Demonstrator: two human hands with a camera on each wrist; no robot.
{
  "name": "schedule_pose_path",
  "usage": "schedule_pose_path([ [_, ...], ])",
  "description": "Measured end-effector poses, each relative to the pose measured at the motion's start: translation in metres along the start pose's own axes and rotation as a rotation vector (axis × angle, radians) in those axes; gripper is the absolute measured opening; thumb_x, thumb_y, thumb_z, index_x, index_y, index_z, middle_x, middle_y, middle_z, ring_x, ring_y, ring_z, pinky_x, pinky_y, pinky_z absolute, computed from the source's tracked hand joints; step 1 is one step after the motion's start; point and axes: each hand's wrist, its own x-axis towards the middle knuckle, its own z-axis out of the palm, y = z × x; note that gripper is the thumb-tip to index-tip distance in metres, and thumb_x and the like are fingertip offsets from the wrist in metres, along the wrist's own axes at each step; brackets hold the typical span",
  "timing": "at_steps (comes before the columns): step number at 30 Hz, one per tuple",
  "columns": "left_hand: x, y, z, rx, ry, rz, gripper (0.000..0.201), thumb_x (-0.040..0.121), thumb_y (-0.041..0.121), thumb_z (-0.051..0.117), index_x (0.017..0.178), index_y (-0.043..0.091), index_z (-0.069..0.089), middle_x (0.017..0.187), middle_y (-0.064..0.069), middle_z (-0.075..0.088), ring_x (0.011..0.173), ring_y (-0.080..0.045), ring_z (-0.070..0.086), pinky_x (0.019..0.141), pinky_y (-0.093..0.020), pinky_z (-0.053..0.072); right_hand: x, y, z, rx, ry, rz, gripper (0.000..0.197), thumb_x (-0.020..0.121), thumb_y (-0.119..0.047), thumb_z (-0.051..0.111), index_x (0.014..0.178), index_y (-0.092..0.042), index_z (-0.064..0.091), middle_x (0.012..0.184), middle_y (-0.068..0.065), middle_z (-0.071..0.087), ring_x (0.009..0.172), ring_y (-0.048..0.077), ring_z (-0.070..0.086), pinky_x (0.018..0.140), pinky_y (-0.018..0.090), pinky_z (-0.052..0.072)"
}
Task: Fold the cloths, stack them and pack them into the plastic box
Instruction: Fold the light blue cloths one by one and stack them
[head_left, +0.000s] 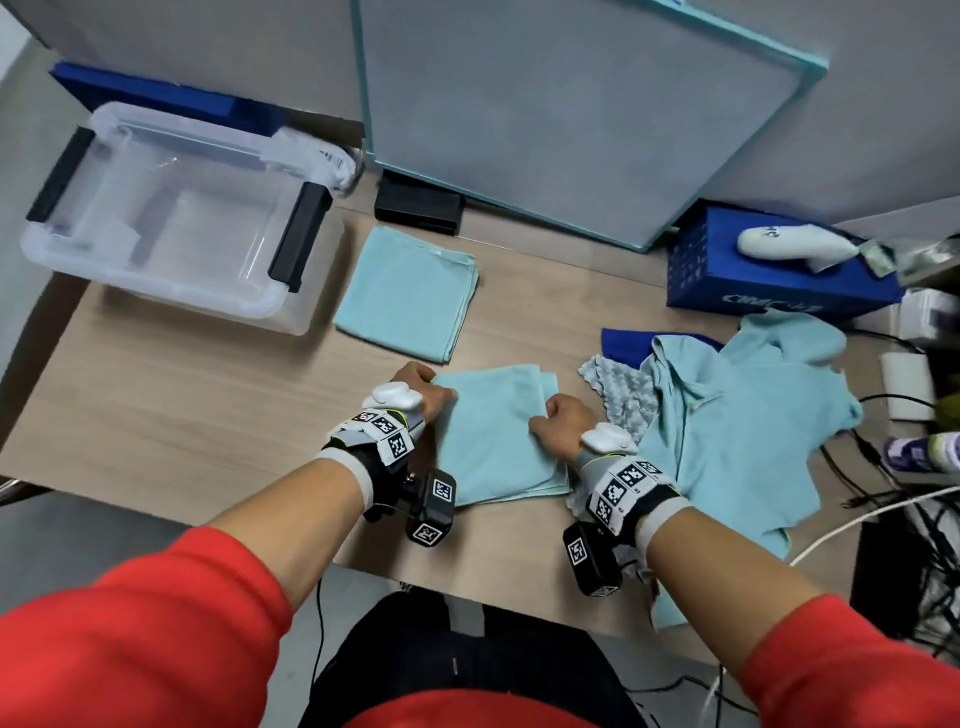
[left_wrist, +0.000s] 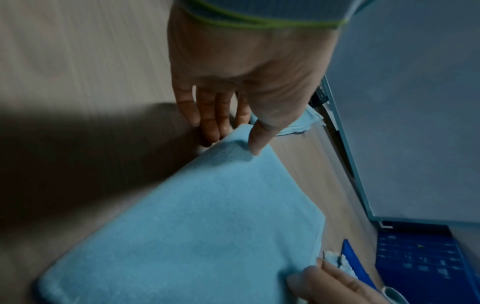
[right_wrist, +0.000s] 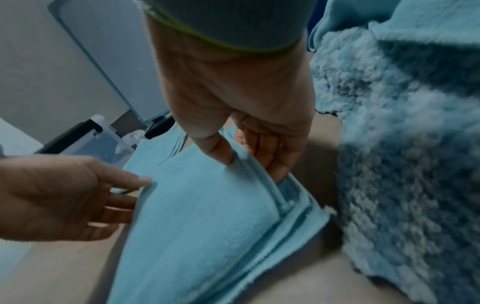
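A folded light-blue cloth (head_left: 498, 436) lies on the wooden table in front of me. My left hand (head_left: 421, 395) pinches its far left corner, thumb on top and fingers beneath (left_wrist: 233, 139). My right hand (head_left: 561, 421) grips the right edge of the cloth (right_wrist: 202, 226), thumb above and fingers tucked between the layers (right_wrist: 254, 164). A second folded light-blue cloth (head_left: 410, 296) lies further back. The clear plastic box (head_left: 171, 223) with black latches stands open at the far left, nothing in it. Unfolded cloths (head_left: 737, 415) are heaped at the right.
A fluffy patterned cloth (right_wrist: 402, 144) and a dark blue cloth (head_left: 628, 345) lie under the heap. A blue carton (head_left: 769, 280) with a white device stands at the back right. A teal-framed board (head_left: 571, 104) leans behind, a black case (head_left: 418, 208) at its foot. Cables (head_left: 909, 509) crowd the right edge.
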Motion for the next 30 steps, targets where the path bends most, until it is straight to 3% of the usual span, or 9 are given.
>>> schedule_pose_path([
  [3,0.001,0.003,0.005,-0.014,0.022,0.002,0.026,0.073,0.019,0.076,0.091,0.016,0.057,0.084,-0.003,0.057,0.071,-0.019,0.047,0.055,-0.025,0.035,0.002,0.000,-0.010,0.073,-0.012,0.020,0.021,0.076,-0.032,0.059,0.066,-0.018,0.048,0.069,-0.001,0.056,0.069,0.024,0.054,0.059,0.029,0.037],
  [6,0.003,0.001,0.008,-0.079,0.014,0.007,0.024,0.070,0.021,0.077,0.076,0.018,0.054,0.070,-0.001,0.055,0.063,-0.018,0.044,0.053,-0.025,0.033,0.001,0.008,-0.015,0.138,0.000,0.046,0.019,0.073,-0.029,0.061,0.064,-0.018,0.048,0.066,-0.001,0.055,0.068,0.023,0.053,0.060,0.029,0.039],
  [10,0.002,0.002,0.016,-0.118,-0.017,0.050,0.034,0.067,0.024,0.082,0.063,0.021,0.049,0.060,0.003,0.049,0.058,-0.017,0.040,0.055,-0.026,0.032,0.001,0.020,-0.015,-0.081,-0.106,0.107,0.024,0.077,-0.034,0.060,0.091,-0.015,0.063,0.093,0.009,0.067,0.084,0.030,0.065,0.075,0.033,0.056],
  [13,0.000,0.003,0.018,-0.105,0.001,0.068,0.039,0.065,0.028,0.083,0.057,0.020,0.045,0.056,0.005,0.045,0.055,-0.016,0.038,0.055,-0.026,0.030,-0.001,0.025,-0.016,-0.116,-0.093,0.073,0.024,0.082,-0.033,0.058,0.096,-0.014,0.061,0.098,0.010,0.066,0.088,0.030,0.064,0.071,0.029,0.046],
  [17,0.004,-0.009,0.007,-0.064,0.083,0.082,0.037,0.065,0.028,0.080,0.057,0.019,0.046,0.053,0.005,0.047,0.054,-0.018,0.040,0.056,-0.026,0.033,-0.005,0.028,-0.015,-0.007,0.013,0.002,0.014,0.083,-0.031,0.062,0.078,-0.021,0.052,0.083,0.000,0.064,0.079,0.025,0.061,0.066,0.030,0.045],
  [21,0.007,-0.022,-0.001,-0.024,0.060,0.024,0.030,0.065,0.024,0.082,0.071,0.019,0.053,0.070,0.002,0.056,0.068,-0.020,0.051,0.059,-0.025,0.038,-0.004,0.031,-0.010,-0.012,0.054,-0.013,0.015,0.083,-0.036,0.061,0.090,-0.023,0.056,0.091,0.000,0.067,0.078,0.021,0.060,0.064,0.029,0.046],
  [25,0.000,-0.017,-0.004,-0.065,-0.126,-0.005,0.039,0.065,0.038,0.085,0.090,0.013,0.068,0.086,-0.003,0.068,0.075,-0.018,0.061,0.060,-0.023,0.045,-0.008,0.026,-0.007,-0.059,0.080,-0.076,0.042,0.080,-0.058,0.061,0.102,-0.023,0.057,0.097,-0.003,0.062,0.087,0.021,0.059,0.069,0.029,0.042],
  [27,-0.004,-0.013,-0.004,-0.054,-0.236,-0.022,0.040,0.064,0.036,0.087,0.093,0.012,0.072,0.087,-0.003,0.073,0.075,-0.017,0.067,0.064,-0.022,0.051,-0.011,0.018,-0.007,-0.171,0.032,-0.135,0.040,0.076,-0.054,0.067,0.097,-0.020,0.062,0.094,-0.003,0.062,0.085,0.020,0.058,0.064,0.028,0.040],
  [30,-0.012,-0.007,0.001,-0.028,-0.317,-0.003,0.037,0.058,0.025,0.086,0.091,0.013,0.075,0.089,-0.006,0.075,0.083,-0.024,0.072,0.079,-0.031,0.058,-0.010,0.008,-0.009,-0.237,-0.032,-0.127,0.024,0.077,-0.042,0.066,0.083,-0.018,0.064,0.089,0.000,0.065,0.073,0.020,0.056,0.050,0.024,0.032],
])
